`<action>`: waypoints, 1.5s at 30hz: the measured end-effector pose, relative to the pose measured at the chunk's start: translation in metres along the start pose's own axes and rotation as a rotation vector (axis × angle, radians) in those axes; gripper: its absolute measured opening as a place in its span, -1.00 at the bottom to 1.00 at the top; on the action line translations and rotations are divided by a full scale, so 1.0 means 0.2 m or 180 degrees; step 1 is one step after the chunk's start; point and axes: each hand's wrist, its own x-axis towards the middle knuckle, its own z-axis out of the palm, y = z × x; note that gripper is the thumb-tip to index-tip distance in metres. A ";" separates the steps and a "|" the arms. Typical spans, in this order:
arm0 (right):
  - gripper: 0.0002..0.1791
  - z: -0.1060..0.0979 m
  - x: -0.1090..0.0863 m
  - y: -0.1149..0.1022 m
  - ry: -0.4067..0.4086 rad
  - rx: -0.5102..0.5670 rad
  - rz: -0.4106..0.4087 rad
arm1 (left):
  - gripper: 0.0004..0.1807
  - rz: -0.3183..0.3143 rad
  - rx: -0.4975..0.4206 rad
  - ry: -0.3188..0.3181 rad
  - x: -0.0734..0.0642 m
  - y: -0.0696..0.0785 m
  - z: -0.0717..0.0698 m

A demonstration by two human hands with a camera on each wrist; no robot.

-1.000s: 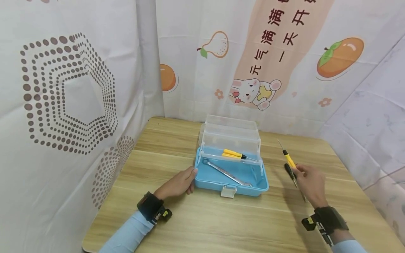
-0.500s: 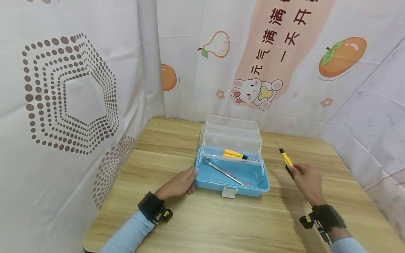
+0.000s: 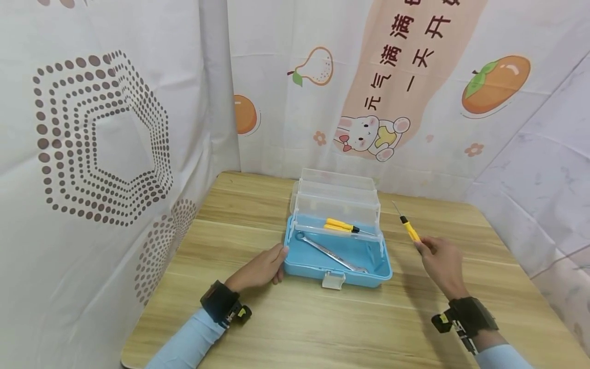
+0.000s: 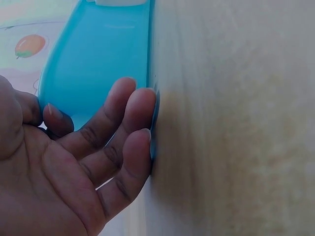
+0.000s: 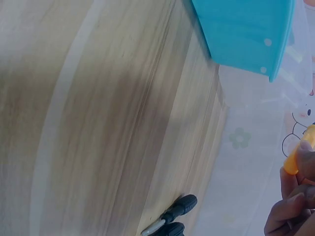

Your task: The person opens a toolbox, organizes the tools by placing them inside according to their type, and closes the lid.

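A light-blue toolbox stands with its clear lid and trays folded up at the back. My left hand holds its left side, thumb at the rim and fingers curled against the outer wall, as the left wrist view also shows. Inside lies a combination wrench; yellow-handled screwdrivers rest in the lowest tray. To the right of the box, my right hand pinches a yellow-handled screwdriver by its handle end, its shaft pointing up and left, above the table.
Black-handled tools lie on the wooden table in the right wrist view; my right hand hides them in the head view. Printed curtains close off the back and both sides. The toolbox's white latch hangs down in front.
My right hand has moved left toward the toolbox with the yellow-handled screwdriver, its arm now covering the black-handled tools. My left hand and the toolbox have stayed put.
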 end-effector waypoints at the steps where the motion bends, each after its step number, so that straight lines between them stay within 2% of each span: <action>1: -0.78 0.01 0.00 -0.01 -0.0011 0.0010 -0.0004 | -0.52 -0.0003 -0.0001 0.0004 0.00 0.00 0.00; 9: -0.78 0.05 0.01 -0.06 0.0002 0.0045 -0.0118 | -0.53 -0.0027 -0.0016 0.0025 -0.01 -0.01 0.01; 16: -0.75 0.06 0.02 -0.10 -0.0097 0.0194 -0.0082 | -0.54 -0.0044 -0.0005 0.0038 0.00 0.01 0.01; 21: -0.71 0.07 0.02 -0.13 -0.0102 0.0161 -0.0049 | -0.54 -0.0028 -0.0022 0.0035 0.00 0.00 0.01; 29: -0.72 0.10 0.02 -0.15 0.0034 0.0069 -0.0145 | -0.49 -0.0063 -0.0060 0.0039 0.00 -0.01 0.00; 39: -0.76 0.15 0.04 -0.20 0.0241 0.0187 -0.0350 | -0.48 -0.0062 -0.0065 0.0047 0.01 -0.01 0.00; 45: -0.74 0.18 0.05 -0.24 0.0199 0.0297 -0.0379 | -0.49 -0.0054 -0.0042 0.0052 0.00 0.00 0.01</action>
